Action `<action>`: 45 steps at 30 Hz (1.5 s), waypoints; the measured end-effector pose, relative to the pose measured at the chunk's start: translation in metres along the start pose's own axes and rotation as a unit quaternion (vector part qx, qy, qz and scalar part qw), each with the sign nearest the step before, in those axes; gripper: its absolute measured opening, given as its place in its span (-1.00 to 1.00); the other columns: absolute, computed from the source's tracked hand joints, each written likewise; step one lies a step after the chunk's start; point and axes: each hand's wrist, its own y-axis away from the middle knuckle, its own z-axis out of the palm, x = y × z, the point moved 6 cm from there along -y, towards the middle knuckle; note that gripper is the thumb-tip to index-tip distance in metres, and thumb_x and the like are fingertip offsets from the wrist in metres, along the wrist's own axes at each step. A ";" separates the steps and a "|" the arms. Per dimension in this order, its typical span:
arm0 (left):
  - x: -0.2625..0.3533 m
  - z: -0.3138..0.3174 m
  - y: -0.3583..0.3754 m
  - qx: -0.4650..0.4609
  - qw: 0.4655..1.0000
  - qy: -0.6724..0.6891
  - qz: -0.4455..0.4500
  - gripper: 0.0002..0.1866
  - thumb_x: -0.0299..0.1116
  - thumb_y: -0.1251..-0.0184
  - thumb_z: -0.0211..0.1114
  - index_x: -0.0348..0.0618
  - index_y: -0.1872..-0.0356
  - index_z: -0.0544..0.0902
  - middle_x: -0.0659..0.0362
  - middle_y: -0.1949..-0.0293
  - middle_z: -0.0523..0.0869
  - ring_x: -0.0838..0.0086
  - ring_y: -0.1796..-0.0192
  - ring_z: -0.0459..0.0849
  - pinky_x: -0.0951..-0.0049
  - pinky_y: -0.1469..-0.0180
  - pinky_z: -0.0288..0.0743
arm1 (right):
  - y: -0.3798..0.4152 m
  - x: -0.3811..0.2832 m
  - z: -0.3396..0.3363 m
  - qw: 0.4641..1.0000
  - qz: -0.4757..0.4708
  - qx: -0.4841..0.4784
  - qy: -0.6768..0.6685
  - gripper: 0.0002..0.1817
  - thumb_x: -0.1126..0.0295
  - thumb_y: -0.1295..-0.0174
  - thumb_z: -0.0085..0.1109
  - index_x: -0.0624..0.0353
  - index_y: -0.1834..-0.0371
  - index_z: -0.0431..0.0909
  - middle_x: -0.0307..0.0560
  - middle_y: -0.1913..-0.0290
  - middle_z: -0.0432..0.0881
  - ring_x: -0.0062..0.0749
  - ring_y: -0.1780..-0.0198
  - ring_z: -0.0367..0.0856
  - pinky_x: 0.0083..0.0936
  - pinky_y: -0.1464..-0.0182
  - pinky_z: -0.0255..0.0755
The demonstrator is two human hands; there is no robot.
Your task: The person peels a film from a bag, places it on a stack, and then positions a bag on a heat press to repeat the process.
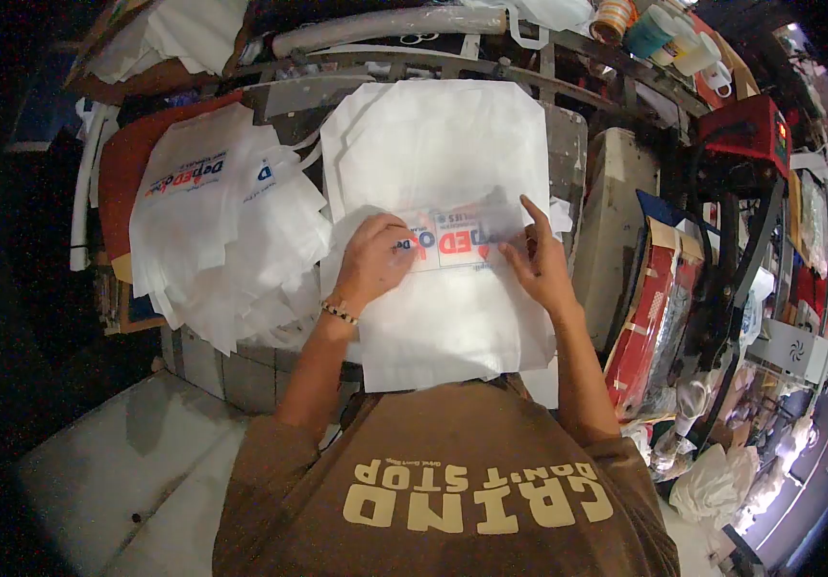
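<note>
A white non-woven bag (443, 125) lies flat in front of me on a stack of similar pieces. Over its middle is a thin, see-through printed sheet (452, 252) with red and blue lettering. My left hand (375, 258) has curled fingers at the sheet's left end. At the right end, my right hand (541, 260) holds the edge, its thumb over the print and its index finger stretched up. Left of the stack, a loose pile of white bags (231, 221) shows the same red and blue print on its top pieces.
A red heat-press-like machine (745, 135) stands at the right, with a red and brown carton (652, 303) below it. Mugs and cups (697, 55) line the back right. A plastic-wrapped roll (390, 31) lies along the back. White cloth (169, 38) fills a box at the back left.
</note>
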 end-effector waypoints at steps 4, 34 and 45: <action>0.035 -0.002 0.001 -0.098 0.993 -0.004 0.070 -0.70 -0.39 0.04 0.53 -0.12 0.24 0.69 0.12 0.05 0.65 0.16 -0.05 0.59 0.17 -0.13 0.45 | 0.007 -0.001 0.006 0.985 0.063 -0.019 -0.161 -0.09 0.48 -0.31 0.29 0.03 -0.64 -0.06 -0.03 0.29 0.64 -0.43 0.34 0.70 -0.54 0.29 0.53; -0.029 0.029 -0.037 -0.186 0.979 0.049 -0.064 -0.83 -0.36 -0.35 0.30 -0.28 0.24 0.62 -0.06 0.40 0.71 0.10 0.33 0.71 0.20 0.25 0.54 | 0.038 -0.049 0.098 0.947 -0.239 0.037 0.212 -0.52 0.23 -0.16 0.32 0.17 -0.14 0.60 -0.09 -0.41 0.45 -0.02 -0.40 0.31 0.03 -0.43 0.11; -0.043 0.033 -0.061 -0.169 0.982 0.071 -0.052 -0.87 -0.40 -0.30 0.27 -0.27 0.28 0.61 -0.13 0.37 0.70 -0.04 0.26 0.70 0.13 0.23 0.53 | 0.036 -0.047 0.102 0.947 -0.223 0.024 0.231 -0.51 0.20 -0.23 0.25 0.19 -0.19 0.57 -0.11 -0.43 0.43 -0.01 -0.42 0.29 0.07 -0.46 0.08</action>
